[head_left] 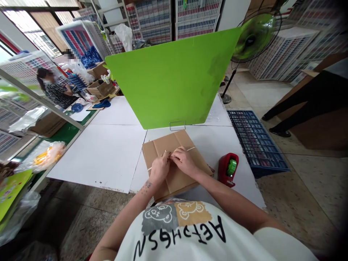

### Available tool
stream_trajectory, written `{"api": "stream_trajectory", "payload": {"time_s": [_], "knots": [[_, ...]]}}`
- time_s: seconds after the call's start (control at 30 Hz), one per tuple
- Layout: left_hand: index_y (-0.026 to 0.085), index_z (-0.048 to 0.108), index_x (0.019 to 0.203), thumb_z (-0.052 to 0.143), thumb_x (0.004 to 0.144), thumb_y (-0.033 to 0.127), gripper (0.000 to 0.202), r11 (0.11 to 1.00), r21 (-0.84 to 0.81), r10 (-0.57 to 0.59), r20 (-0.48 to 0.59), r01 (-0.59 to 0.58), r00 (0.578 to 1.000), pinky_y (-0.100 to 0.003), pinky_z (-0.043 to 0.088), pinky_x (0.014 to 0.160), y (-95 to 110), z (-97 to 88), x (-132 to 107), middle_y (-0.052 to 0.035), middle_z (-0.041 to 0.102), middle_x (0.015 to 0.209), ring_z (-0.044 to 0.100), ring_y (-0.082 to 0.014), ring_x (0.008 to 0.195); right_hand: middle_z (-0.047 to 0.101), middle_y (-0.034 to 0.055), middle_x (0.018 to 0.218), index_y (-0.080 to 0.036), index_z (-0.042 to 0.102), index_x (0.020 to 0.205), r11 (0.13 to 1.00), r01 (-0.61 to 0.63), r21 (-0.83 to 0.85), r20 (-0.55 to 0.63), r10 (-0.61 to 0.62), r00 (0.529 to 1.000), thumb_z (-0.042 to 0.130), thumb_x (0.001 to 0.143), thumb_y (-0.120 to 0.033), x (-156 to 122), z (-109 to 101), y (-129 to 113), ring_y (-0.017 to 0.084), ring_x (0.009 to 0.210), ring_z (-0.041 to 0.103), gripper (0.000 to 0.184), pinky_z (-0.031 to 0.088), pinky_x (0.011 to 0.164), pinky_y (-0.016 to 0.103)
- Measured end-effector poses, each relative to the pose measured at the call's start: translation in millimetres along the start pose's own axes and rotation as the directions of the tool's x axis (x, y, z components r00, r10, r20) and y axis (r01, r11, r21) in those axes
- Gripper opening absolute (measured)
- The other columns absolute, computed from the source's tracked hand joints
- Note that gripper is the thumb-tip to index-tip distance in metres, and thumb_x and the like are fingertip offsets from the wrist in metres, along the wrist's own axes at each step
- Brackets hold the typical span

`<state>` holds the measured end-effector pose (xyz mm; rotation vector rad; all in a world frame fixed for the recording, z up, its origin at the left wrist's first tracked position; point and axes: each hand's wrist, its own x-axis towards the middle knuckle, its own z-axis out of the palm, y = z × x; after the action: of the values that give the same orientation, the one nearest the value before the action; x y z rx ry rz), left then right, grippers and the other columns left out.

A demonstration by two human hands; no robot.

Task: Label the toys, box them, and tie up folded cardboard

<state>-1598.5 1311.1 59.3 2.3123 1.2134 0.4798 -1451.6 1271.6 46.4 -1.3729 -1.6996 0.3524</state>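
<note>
A flat brown cardboard box lies on the white table in front of me. A thin pale strap runs across its top from left to right. My left hand and my right hand rest together on the middle of the box, fingers pinched closed on the strap where the two hands meet. A red tape dispenser with a green roll stands just right of the box.
An upright green board stands behind the box. A blue crate lies on the floor to the right, and a green fan stands beyond it. A person sits at a far-left table with boxes; another person's legs are at right.
</note>
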Motion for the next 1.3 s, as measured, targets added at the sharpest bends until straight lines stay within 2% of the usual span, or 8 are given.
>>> {"api": "stream_trajectory", "payload": {"time_s": [0.17, 0.37, 0.5, 0.6, 0.7, 0.77, 0.97, 1.3], "knots": [[0.019, 0.060, 0.110, 0.057, 0.076, 0.011, 0.035, 0.843, -0.525, -0.130, 0.016, 0.119, 0.991, -0.026, 0.047, 0.072, -6.8, -1.6, 3.0, -0.0026, 0.071, 0.085, 0.065, -0.0154, 0.078, 0.065, 0.0042, 0.081, -0.021, 0.066, 0.079, 0.998, 0.031, -0.051, 0.001, -0.031, 1.000, 0.054, 0.091, -0.022, -2.0, -1.6, -1.1, 0.019, 0.085, 0.050, 0.017, 0.040, 0.083, 0.036], [0.011, 0.028, 0.145, 0.066, 0.076, 0.032, 0.082, 0.531, -0.804, -0.199, 0.190, 0.269, 0.961, -0.026, 0.047, 0.068, -16.0, -9.7, 6.5, 0.0049, 0.063, 0.063, 0.060, -0.0125, 0.065, 0.066, 0.0040, 0.081, -0.022, 0.068, 0.081, 0.998, 0.043, -0.045, -0.032, -0.044, 0.999, 0.056, 0.090, -0.023, -1.0, -3.2, -1.9, 0.019, 0.085, 0.051, 0.015, 0.042, 0.081, 0.036], [0.015, 0.065, 0.102, 0.072, 0.070, 0.040, 0.041, 0.509, -0.812, -0.251, 0.175, 0.284, 0.952, -0.030, 0.051, 0.068, -16.9, -3.2, 8.8, 0.0001, 0.066, 0.066, 0.064, -0.0167, 0.066, 0.064, 0.0042, 0.079, -0.022, 0.068, 0.078, 0.994, 0.055, -0.089, -0.030, -0.058, 0.998, 0.054, 0.091, -0.024, -2.5, -4.9, -4.4, 0.019, 0.085, 0.050, 0.019, 0.042, 0.081, 0.036], [0.018, 0.061, 0.068, 0.068, 0.074, 0.039, 0.024, 0.656, -0.720, -0.244, 0.083, 0.227, 0.966, -0.029, 0.050, 0.064, -16.0, -2.7, 11.1, -0.0004, 0.066, 0.065, 0.062, -0.0162, 0.063, 0.062, 0.0054, 0.080, -0.022, 0.067, 0.077, 0.985, 0.054, -0.162, -0.042, -0.062, 0.997, 0.055, 0.091, -0.025, -4.7, -8.5, -7.0, 0.020, 0.087, 0.048, 0.018, 0.041, 0.082, 0.036], [0.019, 0.061, 0.068, 0.062, 0.082, 0.029, 0.017, 0.923, -0.375, -0.131, -0.107, 0.082, 0.986, -0.029, 0.046, 0.070, -15.0, -9.6, 12.6, -0.0013, 0.065, 0.072, 0.060, -0.0160, 0.070, 0.061, 0.0068, 0.079, -0.021, 0.065, 0.072, 0.956, 0.069, -0.285, -0.014, -0.076, 0.997, 0.053, 0.092, -0.025, -6.2, -11.8, -9.2, 0.022, 0.087, 0.046, 0.023, 0.040, 0.081, 0.037], [0.019, 0.062, 0.072, 0.060, 0.084, 0.024, 0.013, 0.994, -0.107, 0.001, -0.173, -0.020, 0.985, -0.032, 0.044, 0.077, -15.4, -13.3, 13.7, -0.0039, 0.065, 0.080, 0.058, -0.0188, 0.081, 0.060, 0.0073, 0.078, -0.020, 0.063, 0.071, 0.930, 0.104, -0.354, 0.034, -0.098, 0.995, 0.050, 0.093, -0.024, -7.1, -12.1, -9.8, 0.022, 0.087, 0.045, 0.026, 0.039, 0.080, 0.038], [0.018, 0.058, 0.076, 0.058, 0.087, 0.026, 0.014, 0.948, 0.317, 0.051, -0.125, -0.009, 0.991, -0.037, 0.039, 0.075, -22.1, -2.9, 15.2, -0.0084, 0.062, 0.084, 0.054, -0.0253, 0.086, 0.057, 0.0081, 0.077, -0.020, 0.061, 0.068, 0.884, 0.177, -0.432, 0.169, -0.114, 0.979, 0.051, 0.092, -0.022, -11.5, -5.9, -6.1, 0.024, 0.089, 0.044, 0.026, 0.036, 0.080, 0.038], [0.019, 0.056, 0.082, 0.052, 0.091, 0.028, 0.013, 0.911, 0.410, -0.017, -0.073, 0.046, 0.997, -0.036, 0.034, 0.077, -22.0, 0.1, 15.5, -0.0074, 0.062, 0.092, 0.054, -0.0235, 0.091, 0.057, 0.0058, 0.078, -0.017, 0.058, 0.067, 0.833, 0.277, -0.479, 0.243, -0.177, 0.954, 0.054, 0.088, -0.015, -15.6, -0.9, -6.8, 0.021, 0.090, 0.044, 0.022, 0.037, 0.083, 0.035]]}}
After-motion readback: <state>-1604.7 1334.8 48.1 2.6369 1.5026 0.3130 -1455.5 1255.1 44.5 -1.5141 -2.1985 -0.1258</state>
